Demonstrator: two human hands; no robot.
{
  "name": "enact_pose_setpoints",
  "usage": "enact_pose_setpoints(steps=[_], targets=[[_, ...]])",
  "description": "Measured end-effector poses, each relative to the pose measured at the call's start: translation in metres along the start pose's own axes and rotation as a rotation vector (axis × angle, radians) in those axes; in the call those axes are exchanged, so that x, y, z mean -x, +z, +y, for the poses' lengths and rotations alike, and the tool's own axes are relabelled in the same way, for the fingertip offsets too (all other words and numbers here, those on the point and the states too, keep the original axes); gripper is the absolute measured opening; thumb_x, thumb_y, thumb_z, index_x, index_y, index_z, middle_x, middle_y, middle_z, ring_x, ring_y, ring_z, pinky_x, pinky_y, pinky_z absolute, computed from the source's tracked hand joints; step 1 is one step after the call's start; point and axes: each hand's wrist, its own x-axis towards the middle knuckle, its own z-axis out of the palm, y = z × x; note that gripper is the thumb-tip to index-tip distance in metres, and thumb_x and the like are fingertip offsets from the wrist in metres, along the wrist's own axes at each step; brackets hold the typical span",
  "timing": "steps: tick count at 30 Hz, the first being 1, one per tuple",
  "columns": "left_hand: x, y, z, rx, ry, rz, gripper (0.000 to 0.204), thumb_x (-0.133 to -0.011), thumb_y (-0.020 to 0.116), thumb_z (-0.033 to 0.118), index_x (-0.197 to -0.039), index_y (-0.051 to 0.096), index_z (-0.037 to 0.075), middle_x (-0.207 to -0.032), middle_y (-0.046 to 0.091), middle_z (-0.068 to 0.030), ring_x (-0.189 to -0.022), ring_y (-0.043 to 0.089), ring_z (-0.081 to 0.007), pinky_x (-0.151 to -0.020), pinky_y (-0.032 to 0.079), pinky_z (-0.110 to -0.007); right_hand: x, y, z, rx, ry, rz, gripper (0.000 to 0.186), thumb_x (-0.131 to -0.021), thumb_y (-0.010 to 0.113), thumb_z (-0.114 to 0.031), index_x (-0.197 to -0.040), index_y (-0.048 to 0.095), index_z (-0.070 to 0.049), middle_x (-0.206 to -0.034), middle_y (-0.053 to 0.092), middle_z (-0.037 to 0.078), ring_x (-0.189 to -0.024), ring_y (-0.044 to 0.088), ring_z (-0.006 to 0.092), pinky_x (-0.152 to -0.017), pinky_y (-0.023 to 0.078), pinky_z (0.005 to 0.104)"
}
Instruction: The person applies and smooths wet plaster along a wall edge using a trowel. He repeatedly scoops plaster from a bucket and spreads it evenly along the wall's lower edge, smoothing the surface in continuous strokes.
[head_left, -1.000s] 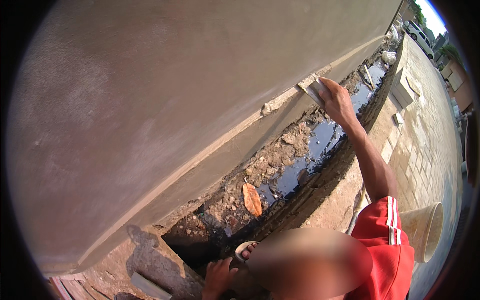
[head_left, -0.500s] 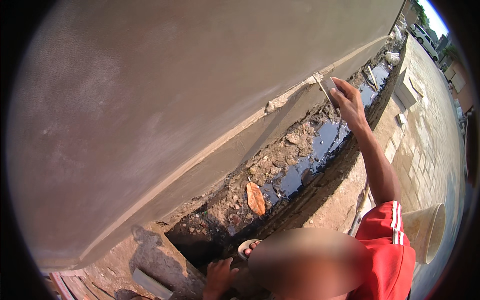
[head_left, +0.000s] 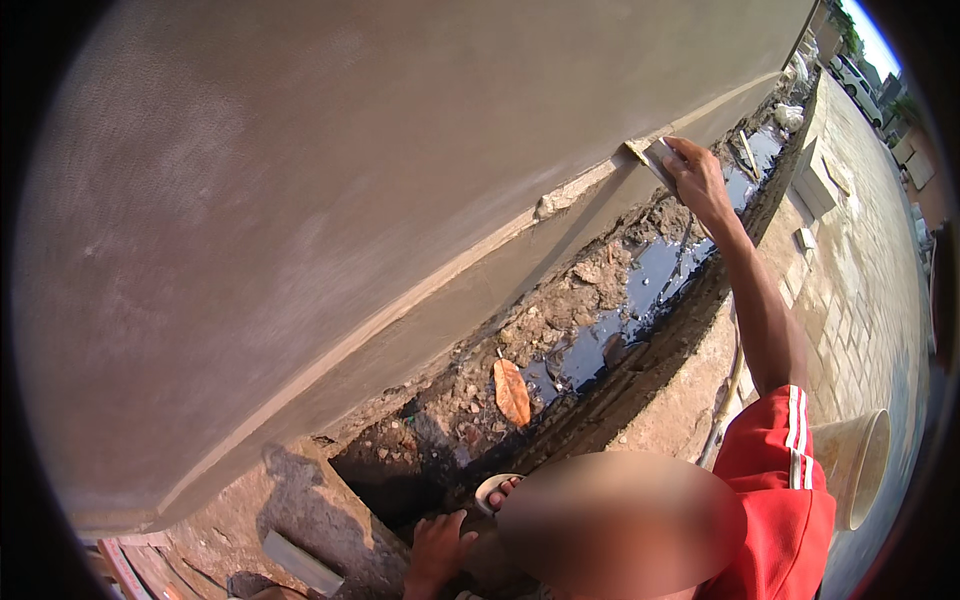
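My right arm reaches far out along the wall. In my right hand (head_left: 697, 178) is a flat grey scraper (head_left: 660, 160), gripped between fingers and thumb. Its pale edge meets the narrow ledge (head_left: 590, 185) at the foot of the brown plastered wall (head_left: 330, 200). My left hand (head_left: 437, 548) is low in the picture, fingers stretched and thumb apart, with nothing visible in it. Just beyond it, toes show at the front of a pale sandal (head_left: 490, 490). A grey rectangular plate (head_left: 303, 565) lies on the concrete left of this hand.
A ditch with dark water (head_left: 655, 275), rubble and a dry orange leaf (head_left: 512, 392) runs beside the wall. Right of it are a concrete edge, grey blocks (head_left: 815, 185) and paving (head_left: 850, 290). A pale bucket (head_left: 862, 465) stands at the right; a van (head_left: 855, 85) is far off.
My right hand has moved slightly up toward the wall, and the scraper has tilted so that its flat face shows more. My left hand stays nearly in place.
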Motion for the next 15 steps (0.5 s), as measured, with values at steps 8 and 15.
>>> enact_pose_setpoints(steps=[8, 15], targets=[[0.001, -0.005, 0.005, 0.022, 0.009, 0.023, 0.048, -0.091, 0.062, 0.032, -0.128, 0.056, 0.002, -0.117, 0.064, -0.0189, -0.113, 0.058, -0.0353, -0.101, 0.038, -0.047, 0.04, 0.005, -0.067, -0.031, -0.09, -0.106, 0.035, -0.088, 0.061, -0.013, -0.12, 0.064, 0.001, -0.102, 0.069, 0.026, -0.097, 0.067, 0.0407, -0.087, 0.05, 0.0436], [0.005, 0.0, 0.0, 0.03, 0.006, 0.044, 0.049, -0.091, 0.063, 0.036, -0.128, 0.056, 0.005, -0.116, 0.065, -0.0168, -0.112, 0.059, -0.0353, -0.104, 0.037, -0.053, 0.068, 0.017, -0.113, -0.087, -0.103, -0.188, 0.035, -0.087, 0.061, -0.013, -0.119, 0.063, 0.004, -0.101, 0.068, 0.028, -0.095, 0.067, 0.0419, -0.086, 0.051, 0.0451]])
